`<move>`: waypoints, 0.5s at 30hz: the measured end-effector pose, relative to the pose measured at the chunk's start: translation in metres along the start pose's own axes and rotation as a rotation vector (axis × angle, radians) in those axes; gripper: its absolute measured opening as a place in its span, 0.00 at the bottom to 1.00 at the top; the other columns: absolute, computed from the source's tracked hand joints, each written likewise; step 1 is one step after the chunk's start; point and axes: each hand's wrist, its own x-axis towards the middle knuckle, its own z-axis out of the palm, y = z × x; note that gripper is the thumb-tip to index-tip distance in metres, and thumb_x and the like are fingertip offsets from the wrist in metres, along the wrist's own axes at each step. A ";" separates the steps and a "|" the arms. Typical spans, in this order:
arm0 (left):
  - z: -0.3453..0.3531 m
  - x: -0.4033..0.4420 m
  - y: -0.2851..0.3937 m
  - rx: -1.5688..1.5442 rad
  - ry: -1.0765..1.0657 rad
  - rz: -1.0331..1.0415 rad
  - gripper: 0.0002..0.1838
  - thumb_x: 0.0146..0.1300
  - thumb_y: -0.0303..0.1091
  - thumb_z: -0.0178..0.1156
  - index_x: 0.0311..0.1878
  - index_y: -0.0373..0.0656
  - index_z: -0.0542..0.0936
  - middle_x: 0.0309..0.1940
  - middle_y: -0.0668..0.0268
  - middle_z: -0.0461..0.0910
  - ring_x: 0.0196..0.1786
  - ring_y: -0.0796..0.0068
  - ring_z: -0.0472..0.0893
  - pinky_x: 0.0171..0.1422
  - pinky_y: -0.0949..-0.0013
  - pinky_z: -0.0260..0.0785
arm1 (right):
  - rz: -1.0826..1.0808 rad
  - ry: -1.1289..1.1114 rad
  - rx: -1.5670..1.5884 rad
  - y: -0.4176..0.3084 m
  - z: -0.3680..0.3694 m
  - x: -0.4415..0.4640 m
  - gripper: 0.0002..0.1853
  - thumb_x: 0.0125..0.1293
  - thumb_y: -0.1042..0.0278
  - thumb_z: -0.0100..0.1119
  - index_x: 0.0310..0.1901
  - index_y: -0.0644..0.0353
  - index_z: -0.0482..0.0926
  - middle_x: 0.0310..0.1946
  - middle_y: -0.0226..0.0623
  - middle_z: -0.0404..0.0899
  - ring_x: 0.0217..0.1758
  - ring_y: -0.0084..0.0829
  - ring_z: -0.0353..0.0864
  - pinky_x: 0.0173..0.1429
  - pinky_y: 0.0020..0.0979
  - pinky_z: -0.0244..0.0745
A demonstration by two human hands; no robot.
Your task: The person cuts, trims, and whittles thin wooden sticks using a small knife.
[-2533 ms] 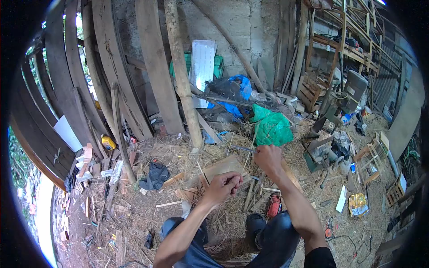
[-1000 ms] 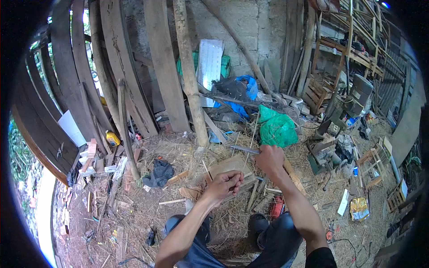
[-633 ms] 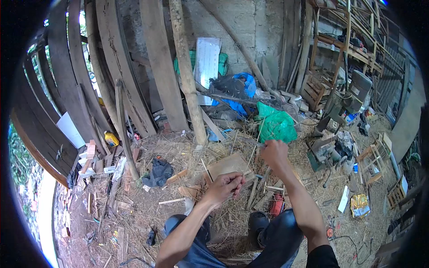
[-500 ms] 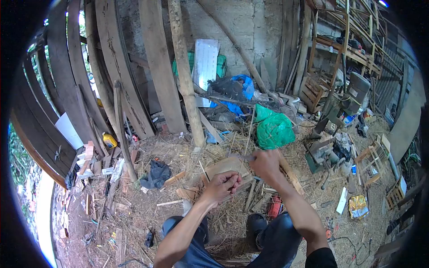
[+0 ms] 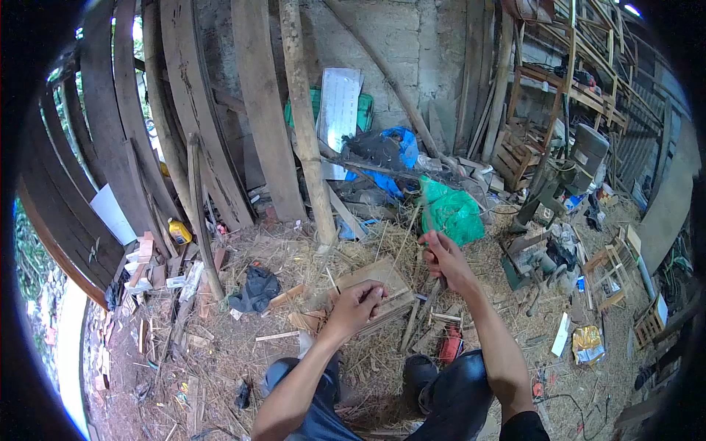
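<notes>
My left hand is closed in a pinch in front of a flat wooden board on the ground; a thin light stick seems to rise from its fingertips. My right hand, to the right and a little higher, is wrapped round a knife, whose blurred blade points up in front of the green plastic bag. The two hands are apart. Whether the blade touches the stick cannot be made out.
A black plastic bag lies left of the board. Near my right knee is a red tool. Wooden planks and a pole stand ahead. At the right are a machine and a gold packet.
My right hand has turned and lifted slightly, and the knife blade, which pointed left across the stick, now points upward. My left hand has shifted slightly left and stays closed.
</notes>
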 end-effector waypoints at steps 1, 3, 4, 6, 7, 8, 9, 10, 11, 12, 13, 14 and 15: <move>0.001 0.000 0.000 0.015 0.008 -0.003 0.10 0.68 0.34 0.52 0.39 0.36 0.76 0.23 0.73 0.69 0.25 0.85 0.67 0.29 0.78 0.60 | -0.003 0.001 -0.004 -0.006 0.008 -0.005 0.28 0.64 0.40 0.54 0.49 0.61 0.73 0.23 0.23 0.66 0.18 0.15 0.57 0.21 0.22 0.57; 0.002 0.000 0.002 0.098 -0.007 0.012 0.10 0.68 0.33 0.52 0.39 0.35 0.76 0.24 0.72 0.70 0.26 0.85 0.69 0.30 0.78 0.62 | -0.046 -0.022 0.022 -0.012 0.019 -0.011 0.25 0.66 0.45 0.53 0.53 0.58 0.70 0.23 0.22 0.64 0.17 0.10 0.52 0.20 0.17 0.50; 0.003 -0.001 0.003 0.182 -0.019 0.021 0.10 0.68 0.33 0.51 0.40 0.35 0.76 0.24 0.72 0.71 0.27 0.85 0.70 0.32 0.78 0.64 | -0.103 -0.002 0.016 -0.008 0.021 -0.010 0.20 0.66 0.50 0.55 0.50 0.58 0.73 0.23 0.21 0.66 0.17 0.10 0.55 0.19 0.16 0.50; 0.005 -0.002 0.002 0.264 -0.055 0.023 0.11 0.69 0.34 0.51 0.40 0.34 0.77 0.25 0.71 0.73 0.28 0.84 0.72 0.33 0.79 0.65 | -0.121 0.023 -0.007 -0.003 0.024 -0.007 0.18 0.66 0.52 0.56 0.47 0.58 0.74 0.23 0.21 0.67 0.17 0.09 0.55 0.19 0.16 0.50; 0.005 -0.004 0.001 0.348 -0.087 0.021 0.11 0.69 0.34 0.51 0.41 0.34 0.77 0.26 0.70 0.74 0.30 0.83 0.74 0.35 0.79 0.67 | -0.137 0.044 -0.026 -0.002 0.026 -0.007 0.15 0.66 0.55 0.57 0.45 0.58 0.75 0.23 0.20 0.68 0.16 0.09 0.56 0.18 0.16 0.50; 0.005 -0.004 -0.003 0.350 -0.085 0.026 0.11 0.69 0.34 0.51 0.41 0.34 0.77 0.26 0.70 0.74 0.30 0.83 0.74 0.35 0.79 0.67 | -0.120 0.017 0.031 -0.003 0.026 -0.007 0.11 0.67 0.62 0.56 0.43 0.61 0.74 0.25 0.23 0.68 0.16 0.10 0.57 0.17 0.16 0.50; 0.006 -0.002 -0.007 0.269 -0.115 0.023 0.11 0.69 0.34 0.51 0.42 0.35 0.77 0.27 0.71 0.74 0.29 0.83 0.73 0.34 0.78 0.66 | -0.125 0.013 0.029 -0.003 0.027 -0.008 0.11 0.67 0.62 0.56 0.43 0.61 0.74 0.25 0.23 0.68 0.16 0.10 0.57 0.17 0.16 0.50; 0.007 -0.001 -0.010 0.186 -0.143 0.020 0.10 0.69 0.33 0.51 0.43 0.36 0.76 0.27 0.71 0.74 0.29 0.84 0.73 0.34 0.77 0.65 | -0.106 -0.020 0.070 -0.001 0.028 -0.009 0.10 0.67 0.62 0.56 0.41 0.61 0.74 0.25 0.23 0.68 0.15 0.10 0.57 0.17 0.16 0.50; 0.008 0.001 -0.012 0.184 -0.132 0.025 0.10 0.69 0.33 0.51 0.43 0.36 0.76 0.27 0.71 0.74 0.29 0.84 0.73 0.34 0.77 0.65 | -0.085 -0.057 0.109 0.001 0.030 -0.010 0.10 0.67 0.63 0.56 0.39 0.61 0.74 0.24 0.24 0.68 0.15 0.10 0.58 0.17 0.16 0.50; 0.011 0.001 -0.008 0.025 -0.108 0.025 0.11 0.69 0.34 0.50 0.44 0.36 0.76 0.28 0.70 0.74 0.30 0.83 0.74 0.34 0.77 0.67 | -0.082 -0.048 0.053 0.004 0.035 -0.010 0.11 0.64 0.61 0.61 0.35 0.60 0.76 0.18 0.23 0.68 0.14 0.11 0.59 0.17 0.18 0.52; 0.012 0.002 -0.005 -0.133 -0.083 0.026 0.11 0.70 0.34 0.50 0.44 0.36 0.76 0.28 0.69 0.74 0.30 0.82 0.75 0.34 0.77 0.68 | -0.081 -0.064 0.048 0.009 0.041 -0.011 0.11 0.64 0.61 0.61 0.35 0.60 0.76 0.18 0.23 0.68 0.14 0.11 0.59 0.17 0.18 0.52; 0.011 0.003 -0.003 -0.135 -0.068 0.029 0.11 0.70 0.34 0.50 0.44 0.36 0.76 0.28 0.69 0.74 0.30 0.82 0.75 0.34 0.77 0.68 | -0.088 -0.107 -0.047 0.014 0.047 -0.014 0.11 0.64 0.61 0.60 0.35 0.61 0.76 0.18 0.23 0.69 0.15 0.12 0.61 0.18 0.19 0.54; 0.009 0.004 -0.001 -0.183 -0.027 -0.028 0.11 0.70 0.34 0.49 0.48 0.37 0.75 0.28 0.70 0.72 0.28 0.83 0.72 0.31 0.79 0.65 | -0.096 -0.147 -0.142 0.013 0.054 -0.017 0.12 0.63 0.61 0.60 0.35 0.62 0.77 0.18 0.24 0.70 0.15 0.13 0.62 0.19 0.20 0.56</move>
